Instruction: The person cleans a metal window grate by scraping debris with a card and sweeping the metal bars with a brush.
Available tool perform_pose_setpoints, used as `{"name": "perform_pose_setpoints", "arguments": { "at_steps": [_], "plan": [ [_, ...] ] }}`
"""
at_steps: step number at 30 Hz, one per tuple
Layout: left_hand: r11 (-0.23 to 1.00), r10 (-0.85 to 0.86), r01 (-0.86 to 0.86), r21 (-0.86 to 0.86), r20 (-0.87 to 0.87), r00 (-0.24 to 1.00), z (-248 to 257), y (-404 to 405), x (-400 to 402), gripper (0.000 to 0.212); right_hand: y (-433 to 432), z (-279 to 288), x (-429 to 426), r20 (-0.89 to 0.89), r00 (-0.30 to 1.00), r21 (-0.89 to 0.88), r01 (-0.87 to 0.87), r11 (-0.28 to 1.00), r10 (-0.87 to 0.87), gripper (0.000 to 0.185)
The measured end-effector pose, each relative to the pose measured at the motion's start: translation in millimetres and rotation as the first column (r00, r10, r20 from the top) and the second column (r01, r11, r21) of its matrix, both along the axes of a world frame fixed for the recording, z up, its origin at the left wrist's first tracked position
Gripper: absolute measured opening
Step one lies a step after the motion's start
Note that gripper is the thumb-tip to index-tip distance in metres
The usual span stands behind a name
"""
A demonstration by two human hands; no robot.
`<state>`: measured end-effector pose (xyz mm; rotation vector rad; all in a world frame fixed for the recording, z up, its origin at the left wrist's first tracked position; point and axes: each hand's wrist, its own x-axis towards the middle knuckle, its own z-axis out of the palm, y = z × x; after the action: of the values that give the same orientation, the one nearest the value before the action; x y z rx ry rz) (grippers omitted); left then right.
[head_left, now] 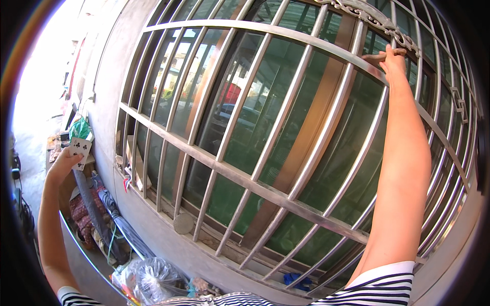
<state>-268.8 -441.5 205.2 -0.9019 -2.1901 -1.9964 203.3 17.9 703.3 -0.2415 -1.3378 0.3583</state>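
Observation:
My left hand pinches a playing card between thumb and fingers, its face with black club pips turned towards me. It is out to the far left, above a cluttered ledge. My right hand is raised at the upper right, in front of the metal window grille. A short brown object, perhaps wooden, is gripped in it and sticks out on both sides of the fingers. Its full shape is hidden by the hand. Dark sliding window panes show behind the bars.
Folded umbrellas, a patterned reddish cloth and a clear plastic bag lie along the wall at lower left. A green bag stands beyond the card. A blue cloth and a round disc are at the sill.

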Motion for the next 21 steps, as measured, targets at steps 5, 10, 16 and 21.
{"name": "perform_pose_setpoints", "arguments": {
  "at_steps": [5, 10, 16, 21],
  "plan": [
    [0.998, -0.053, 0.055, 0.040, -0.056, 0.997, 12, -8, 14, 0.025, 3, 9, 19, 0.172, 0.982, 0.021, -0.081, 0.997, 0.076, 0.035],
    [0.998, -0.017, 0.019, 0.054, -0.043, 0.999, 20, -16, 18, 0.026, -14, 14, 52, 0.107, 0.969, 0.052, -0.230, 0.972, 0.224, 0.032],
    [0.992, -0.119, 0.122, 0.039, -0.059, 0.991, 50, 33, 37, 0.027, -16, 15, 52, 0.006, 0.995, 0.271, 0.096, 0.958, -0.102, 0.031],
    [0.972, -0.236, 0.232, -0.043, -0.127, 0.963, 82, 105, 67, 0.027, 8, 25, 51, -0.087, 0.635, 0.357, 0.740, 0.571, -0.768, 0.046]
  ]
}}
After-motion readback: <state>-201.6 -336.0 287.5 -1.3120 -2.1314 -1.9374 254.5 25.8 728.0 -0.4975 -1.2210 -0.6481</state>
